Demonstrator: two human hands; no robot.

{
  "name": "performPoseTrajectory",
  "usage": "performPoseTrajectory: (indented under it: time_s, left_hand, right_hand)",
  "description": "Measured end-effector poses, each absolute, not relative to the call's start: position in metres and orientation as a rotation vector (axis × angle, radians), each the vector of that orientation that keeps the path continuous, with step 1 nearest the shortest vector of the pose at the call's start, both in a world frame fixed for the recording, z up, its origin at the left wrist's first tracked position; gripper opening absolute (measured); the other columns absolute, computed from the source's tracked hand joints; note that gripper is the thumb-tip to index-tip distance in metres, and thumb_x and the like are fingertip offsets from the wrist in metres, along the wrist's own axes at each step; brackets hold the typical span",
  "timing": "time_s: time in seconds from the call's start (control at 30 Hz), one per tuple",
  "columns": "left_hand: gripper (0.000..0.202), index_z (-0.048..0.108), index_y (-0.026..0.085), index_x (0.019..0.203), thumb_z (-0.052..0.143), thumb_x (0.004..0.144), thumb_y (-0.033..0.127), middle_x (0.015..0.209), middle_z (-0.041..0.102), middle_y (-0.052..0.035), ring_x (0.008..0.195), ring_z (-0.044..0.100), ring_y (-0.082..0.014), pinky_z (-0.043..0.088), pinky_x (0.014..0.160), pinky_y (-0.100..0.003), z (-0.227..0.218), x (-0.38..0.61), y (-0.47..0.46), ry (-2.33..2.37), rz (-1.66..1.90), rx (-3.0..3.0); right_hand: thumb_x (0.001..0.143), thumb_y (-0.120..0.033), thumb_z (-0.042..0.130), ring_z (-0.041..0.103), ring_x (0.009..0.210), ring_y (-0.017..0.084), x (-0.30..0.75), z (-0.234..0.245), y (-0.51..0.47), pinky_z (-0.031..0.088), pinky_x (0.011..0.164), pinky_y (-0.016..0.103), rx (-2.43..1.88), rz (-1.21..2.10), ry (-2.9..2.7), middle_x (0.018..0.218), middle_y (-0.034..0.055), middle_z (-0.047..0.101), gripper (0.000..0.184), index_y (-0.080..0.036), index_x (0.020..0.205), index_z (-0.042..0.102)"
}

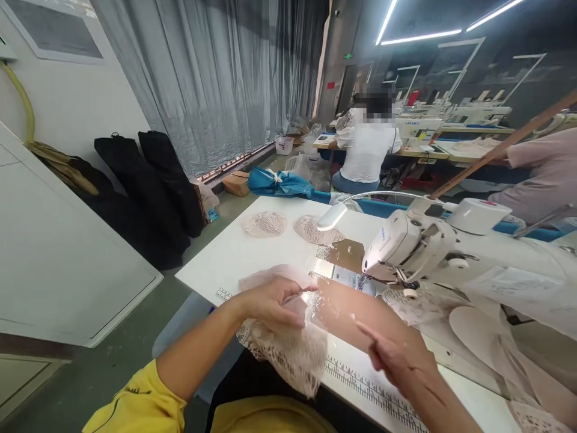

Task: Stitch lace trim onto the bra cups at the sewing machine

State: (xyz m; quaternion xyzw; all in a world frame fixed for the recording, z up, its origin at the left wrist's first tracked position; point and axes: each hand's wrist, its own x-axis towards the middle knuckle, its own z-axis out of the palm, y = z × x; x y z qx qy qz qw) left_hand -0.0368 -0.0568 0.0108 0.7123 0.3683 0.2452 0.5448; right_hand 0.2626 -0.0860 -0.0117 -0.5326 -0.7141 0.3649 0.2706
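My left hand (274,302) is closed over a pale beige lace piece (288,349), thumb and fingers pinching its upper part at the table's near edge. The patterned lace hangs below the hand toward my lap. Sheer pale fabric (265,275) spreads on the table just behind it. My right hand (387,355) is apart from the lace, above the printed ruler (360,385). Its index finger points left, the other fingers are partly bent, and nothing shows in them. A white sewing machine (419,240) stands beyond the right hand, its needle area partly hidden.
Two lace pieces (265,224) (318,230) lie at the back of the white table (216,258). A lamp (332,216) arches over it. More beige fabric (482,337) lies under the machine arm. A blue bundle (279,181) sits behind. Two people (367,150) (547,168) sit farther off.
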Motion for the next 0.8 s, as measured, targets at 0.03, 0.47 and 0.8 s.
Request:
performPoseTrajectory:
  time_s: [0.03, 0.47, 0.8]
  left_hand:
    - [0.073, 0.045, 0.021, 0.135, 0.074, 0.071, 0.039, 0.135, 0.051, -0.0049, 0.130, 0.039, -0.0282, 0.031, 0.107, -0.039, 0.009, -0.034, -0.057, 0.835, 0.561, 1.673]
    - [0.056, 0.059, 0.017, 0.118, 0.075, 0.068, 0.038, 0.111, 0.062, -0.0043, 0.103, 0.056, -0.0217, 0.044, 0.088, -0.029, 0.014, -0.028, -0.063, 0.710, 0.469, 1.734]
    - [0.034, 0.064, 0.015, 0.108, 0.063, 0.082, 0.036, 0.087, 0.066, -0.0032, 0.079, 0.059, -0.0147, 0.044, 0.068, -0.023, 0.022, -0.004, -0.089, 0.774, 0.732, 1.844]
  right_hand:
    - [0.083, -0.059, 0.043, 0.064, 0.070, 0.023, 0.247, -0.007, -0.088, 0.053, 0.063, 0.032, -1.428, 1.058, -1.902, 0.067, 0.0033, 0.066, 0.049, -0.027, 0.107, 0.071]
    - [0.080, -0.054, 0.054, 0.065, 0.088, 0.025, 0.213, -0.006, -0.077, 0.053, 0.078, 0.035, -1.394, 1.105, -1.939, 0.097, 0.0072, 0.072, 0.043, -0.025, 0.106, 0.072]
    - [0.080, -0.050, 0.056, 0.058, 0.110, 0.030, 0.264, -0.030, -0.099, 0.049, 0.091, 0.043, -1.476, 0.814, -2.003, 0.131, 0.0105, 0.055, 0.052, -0.026, 0.126, 0.054]
